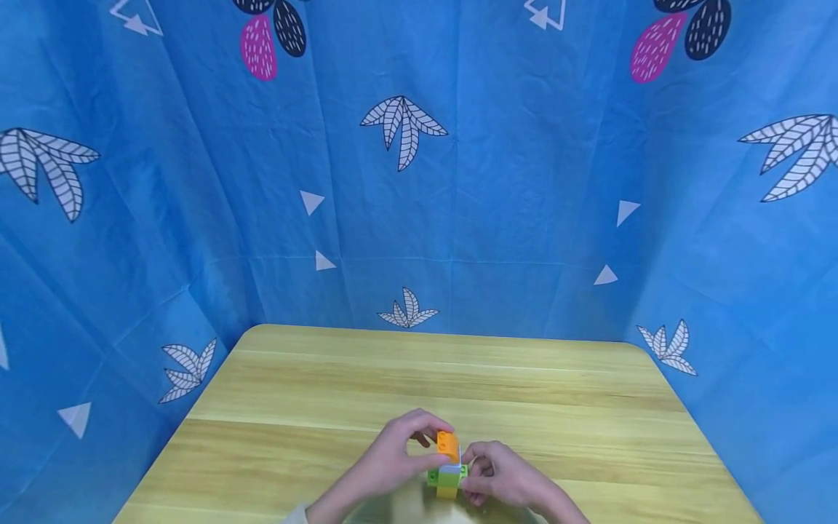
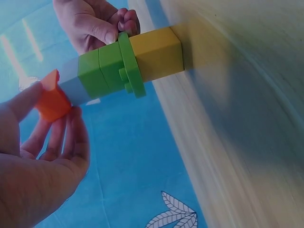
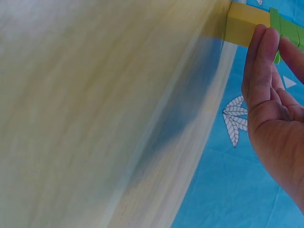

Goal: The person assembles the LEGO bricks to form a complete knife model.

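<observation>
A toy brick tower stands upright on the table. Its base is a yellow brick; above come a wider flat green brick, green bricks and a light blue brick. At the top is an orange brick with a curved side, which my left hand pinches between thumb and fingers. My right hand holds the projecting end of the flat green brick, thumb against it. In the right wrist view, that hand's fingers partly hide the tower. Whether the orange brick is fully seated cannot be seen.
The wood-grain table has rounded far corners. Blue patterned cloth hangs behind it and on both sides. At the near edge, a pale rounded shape lies below the hands, only partly in view.
</observation>
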The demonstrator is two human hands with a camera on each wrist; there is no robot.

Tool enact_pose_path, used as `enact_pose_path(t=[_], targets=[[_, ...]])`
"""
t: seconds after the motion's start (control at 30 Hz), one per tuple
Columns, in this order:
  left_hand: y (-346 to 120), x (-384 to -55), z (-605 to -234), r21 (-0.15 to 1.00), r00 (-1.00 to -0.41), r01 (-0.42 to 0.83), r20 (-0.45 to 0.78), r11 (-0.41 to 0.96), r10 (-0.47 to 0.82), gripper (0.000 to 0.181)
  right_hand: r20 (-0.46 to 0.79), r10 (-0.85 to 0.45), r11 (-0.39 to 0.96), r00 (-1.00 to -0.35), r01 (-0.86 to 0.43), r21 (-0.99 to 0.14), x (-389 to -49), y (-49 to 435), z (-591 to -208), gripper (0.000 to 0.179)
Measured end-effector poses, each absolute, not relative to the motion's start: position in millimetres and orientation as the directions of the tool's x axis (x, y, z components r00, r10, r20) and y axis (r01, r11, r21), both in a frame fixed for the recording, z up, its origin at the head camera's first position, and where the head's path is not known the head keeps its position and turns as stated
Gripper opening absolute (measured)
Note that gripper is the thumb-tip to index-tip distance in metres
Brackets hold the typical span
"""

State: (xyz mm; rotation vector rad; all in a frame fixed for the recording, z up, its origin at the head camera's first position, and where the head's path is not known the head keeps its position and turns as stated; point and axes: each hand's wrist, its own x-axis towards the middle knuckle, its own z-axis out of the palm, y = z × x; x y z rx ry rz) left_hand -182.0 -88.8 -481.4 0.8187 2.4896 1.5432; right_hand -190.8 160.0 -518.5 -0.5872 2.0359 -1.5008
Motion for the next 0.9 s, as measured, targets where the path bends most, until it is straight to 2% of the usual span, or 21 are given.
enact_pose_path(t=[0.9], targets=[[-87.0, -182.0, -491.7, 0.792, -0.818, 0.492, 0.278, 0.363, 0.503, 0.033, -0.162, -0.624, 0.297, -0.765, -0.04, -0.954, -191.8, 160.5, -522.7, 0.019]])
